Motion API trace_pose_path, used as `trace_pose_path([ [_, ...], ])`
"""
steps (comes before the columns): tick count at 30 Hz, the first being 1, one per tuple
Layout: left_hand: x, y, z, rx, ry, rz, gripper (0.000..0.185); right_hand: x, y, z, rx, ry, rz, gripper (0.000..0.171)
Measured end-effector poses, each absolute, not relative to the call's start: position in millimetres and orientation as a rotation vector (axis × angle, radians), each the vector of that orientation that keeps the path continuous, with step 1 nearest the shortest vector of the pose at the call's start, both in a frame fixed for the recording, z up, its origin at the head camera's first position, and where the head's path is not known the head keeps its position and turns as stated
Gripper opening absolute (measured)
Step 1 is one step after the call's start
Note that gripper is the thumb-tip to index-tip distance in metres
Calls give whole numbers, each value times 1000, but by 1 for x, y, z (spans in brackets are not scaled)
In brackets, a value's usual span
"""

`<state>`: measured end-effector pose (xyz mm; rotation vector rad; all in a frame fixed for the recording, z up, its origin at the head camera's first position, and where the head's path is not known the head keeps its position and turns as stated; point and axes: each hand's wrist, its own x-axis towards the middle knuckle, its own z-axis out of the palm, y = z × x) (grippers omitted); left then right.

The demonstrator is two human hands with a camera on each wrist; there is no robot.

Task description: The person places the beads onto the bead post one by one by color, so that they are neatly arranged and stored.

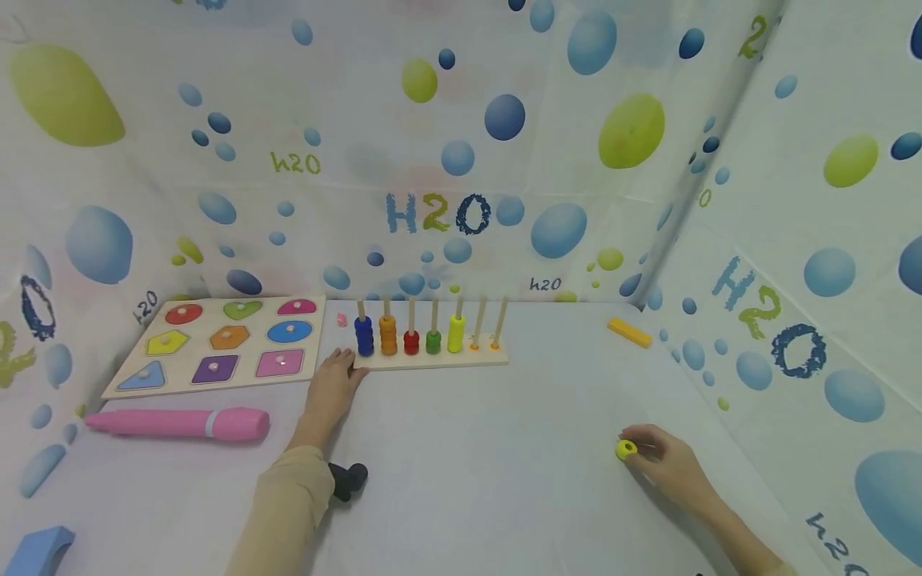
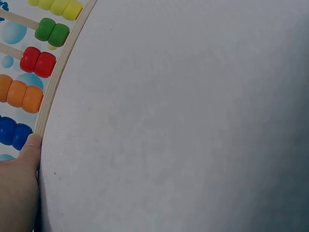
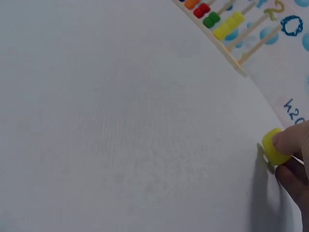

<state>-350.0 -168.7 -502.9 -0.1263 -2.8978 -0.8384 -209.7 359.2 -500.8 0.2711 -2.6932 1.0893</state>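
A wooden bead stacker (image 1: 432, 362) stands at the back, its upright pegs bearing blue, orange, red, green and yellow beads; the two rightmost pegs carry none of these beads. My left hand (image 1: 333, 392) grips its left end, and the left wrist view shows the thumb (image 2: 32, 147) on the front edge beside the blue beads (image 2: 13, 132). Over the table at the right, my right hand (image 1: 670, 468) pinches a yellow bead (image 1: 625, 450) with its hole visible. The right wrist view shows that bead (image 3: 275, 147) between thumb and fingers, apart from the stacker.
A shape puzzle board (image 1: 248, 376) lies at the back left, with a pink pen-shaped toy (image 1: 173, 424) in front. A yellow block (image 1: 630, 332) is at the back right, a blue block (image 1: 39, 550) at the near left corner. Patterned cloth (image 1: 346, 184) walls the table.
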Motion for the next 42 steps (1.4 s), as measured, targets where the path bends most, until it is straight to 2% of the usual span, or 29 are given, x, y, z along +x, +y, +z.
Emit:
trace_pose_path([
  [8, -350, -171, -506, -122, -2891, -832, 54, -240, 331, -492, 449, -2599, 1208, 32],
  [16, -352, -172, -510, -175, -2841, -818, 52, -269, 265, -460, 514, -2605, 1367, 28],
  [24, -351, -172, -508, -170, -2828, -800, 52, -324, 215, -460, 613, -2527, 1279, 30],
  [33, -350, -172, -505, -182, -2811, -812, 51, -373, 161, -422, 733, -2382, 1221, 30],
  [42, -351, -171, -506, -188, -2805, -826, 51, -398, 123, -393, 705, -2360, 1188, 28],
])
